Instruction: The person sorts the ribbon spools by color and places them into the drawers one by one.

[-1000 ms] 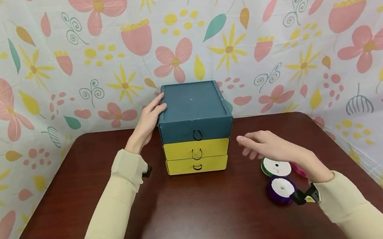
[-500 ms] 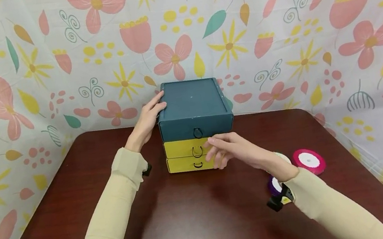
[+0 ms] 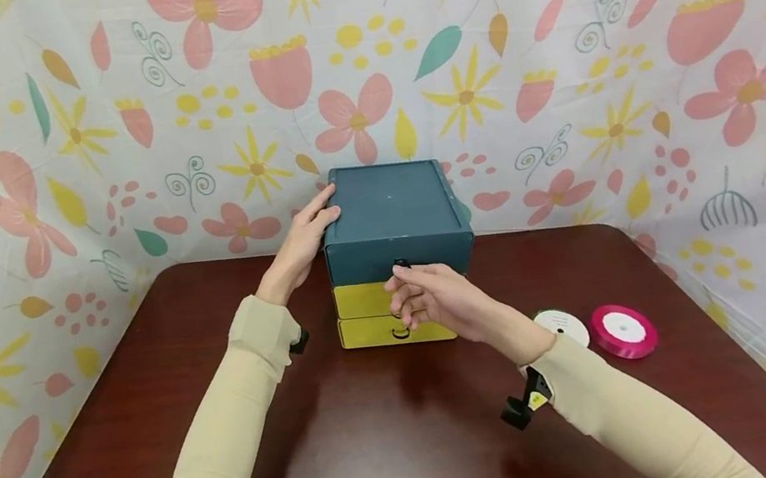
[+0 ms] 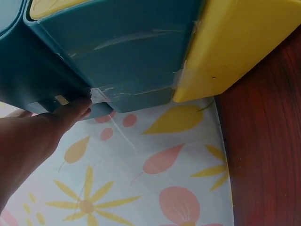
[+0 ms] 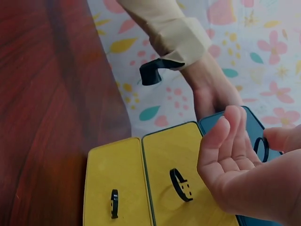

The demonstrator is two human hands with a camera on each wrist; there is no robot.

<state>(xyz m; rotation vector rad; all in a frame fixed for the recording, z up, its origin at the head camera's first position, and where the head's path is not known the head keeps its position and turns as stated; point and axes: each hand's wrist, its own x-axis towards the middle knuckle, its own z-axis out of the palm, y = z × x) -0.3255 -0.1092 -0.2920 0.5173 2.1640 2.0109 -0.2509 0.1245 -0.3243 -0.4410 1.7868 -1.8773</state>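
A stack of drawers stands at the back of the table: a blue top drawer [image 3: 404,251] above two yellow drawers [image 3: 398,328], each with a black ring pull. My left hand [image 3: 300,244] rests along the left top edge of the blue drawer unit; the left wrist view shows its fingers on the blue side. My right hand [image 3: 439,301] is in front of the stack, palm inward and fingers loosely bent. In the right wrist view its thumb [image 5: 277,139] is right at the top drawer's ring pull [image 5: 262,149], the other fingers apart from it.
Right of the stack lie a magenta ribbon spool [image 3: 624,330] and a white-faced spool [image 3: 563,325], the latter partly behind my right forearm. A flower-print cloth [image 3: 351,50] hangs close behind the dark wood table [image 3: 389,458].
My right hand has moved left from beside the stack to its front, then up to the top ring pull. My left hand stays at the blue edge. The purple spool is now hidden.
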